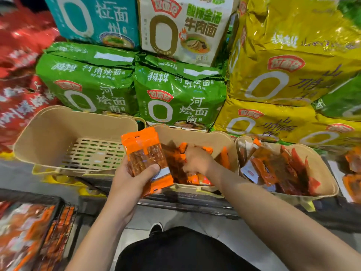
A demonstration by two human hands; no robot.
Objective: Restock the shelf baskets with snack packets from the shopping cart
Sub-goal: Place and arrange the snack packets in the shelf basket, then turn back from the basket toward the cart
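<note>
Left hand [134, 178] grips packets [146, 155] | right hand [197, 159] in basket [214, 137], fingers hidden, grip unclear

left hand [134, 173] raised (fingers curled, gripping), right hand [197, 160] reaching forward

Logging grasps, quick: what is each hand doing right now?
Left hand: grips orange plastic snack packets.
Right hand: inside middle beige basket, grasp unclear.

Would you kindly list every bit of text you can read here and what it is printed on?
"河南烩面": green noodle bags.
"酸辣金汤 牛肉面": white noodle bag.
"拉面": teal noodle bag.
Big "0": on all of these and the yellow bags.
Yellow bags' characters, red bags and the orange snack packets in the left hand: too blurred.
</note>
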